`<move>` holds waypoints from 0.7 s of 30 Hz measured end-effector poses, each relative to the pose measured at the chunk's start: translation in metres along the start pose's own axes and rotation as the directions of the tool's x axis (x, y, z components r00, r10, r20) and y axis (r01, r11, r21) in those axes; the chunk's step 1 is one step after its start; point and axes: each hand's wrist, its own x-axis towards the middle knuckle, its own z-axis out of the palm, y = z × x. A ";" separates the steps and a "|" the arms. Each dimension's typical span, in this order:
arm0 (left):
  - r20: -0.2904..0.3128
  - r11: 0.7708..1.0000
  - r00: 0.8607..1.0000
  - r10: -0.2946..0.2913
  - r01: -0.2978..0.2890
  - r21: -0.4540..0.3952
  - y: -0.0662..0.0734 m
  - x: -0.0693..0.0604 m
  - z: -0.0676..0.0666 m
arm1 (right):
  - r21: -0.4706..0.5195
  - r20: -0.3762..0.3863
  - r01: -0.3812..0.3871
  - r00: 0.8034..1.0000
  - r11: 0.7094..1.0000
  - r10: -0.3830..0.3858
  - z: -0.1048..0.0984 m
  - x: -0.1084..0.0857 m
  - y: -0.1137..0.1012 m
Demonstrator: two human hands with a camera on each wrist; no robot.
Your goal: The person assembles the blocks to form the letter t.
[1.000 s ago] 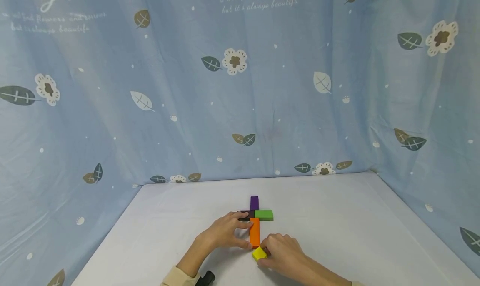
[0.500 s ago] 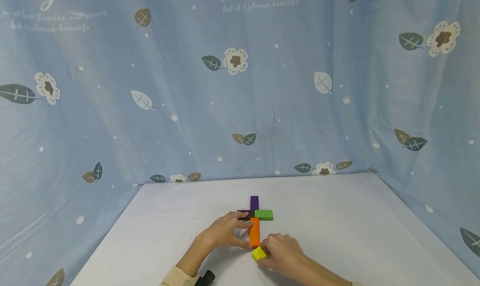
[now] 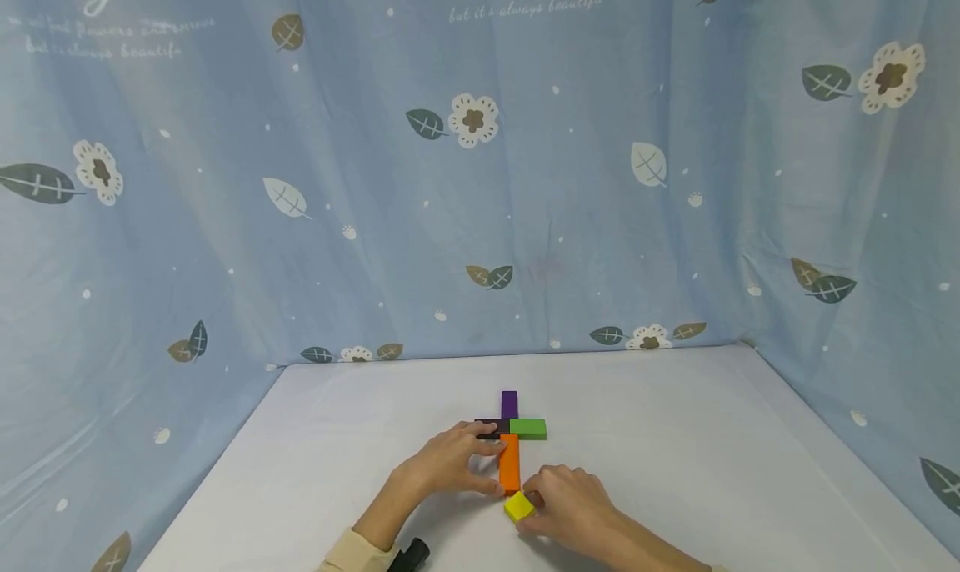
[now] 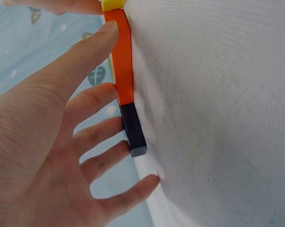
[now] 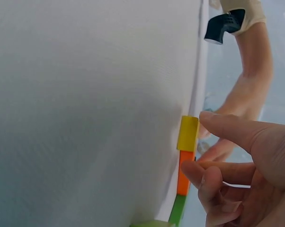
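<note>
Flat coloured blocks lie on the white table in a cross. Purple block (image 3: 509, 404) forms the far end, black block (image 3: 483, 427) the left arm, green block (image 3: 528, 429) the right arm, and orange block (image 3: 510, 464) the near stem. At the stem's near end sits a yellow block (image 3: 519, 508), turned at an angle in the head view. My left hand (image 3: 450, 462) spreads its fingers along the left side; the thumb and index finger touch the orange block (image 4: 123, 61), other fingertips the black block (image 4: 133, 130). My right hand (image 3: 570, 505) pinches the yellow block (image 5: 188, 133) with thumb and index finger.
White cloth covers the table (image 3: 337, 422). Behind and at both sides hangs a blue curtain (image 3: 555, 180) with leaves and flowers. A black wrist device (image 3: 410, 555) sits at the left sleeve (image 3: 356, 553).
The right hand's fingers shift very slightly rightward at the yellow block. The blocks and the left hand keep their places; the head view drifts a little.
</note>
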 end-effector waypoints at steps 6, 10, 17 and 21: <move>-0.003 1.000 1.000 0.011 -0.011 0.009 0.000 0.001 -0.001 | 0.003 0.013 -0.023 1.000 1.000 0.023 -0.009 -0.004 0.004; 0.008 1.000 1.000 -0.005 0.005 0.002 0.001 0.000 -0.001 | -0.006 0.015 -0.045 0.999 0.999 0.045 -0.013 -0.007 0.006; 0.011 1.000 1.000 -0.025 0.025 -0.005 0.003 -0.001 -0.001 | -0.014 0.007 -0.084 0.996 0.996 0.084 -0.019 -0.012 0.009; 0.009 0.999 0.999 -0.035 0.036 -0.017 0.005 -0.002 -0.002 | -0.020 -0.012 -0.082 0.997 0.996 0.082 -0.023 -0.015 0.012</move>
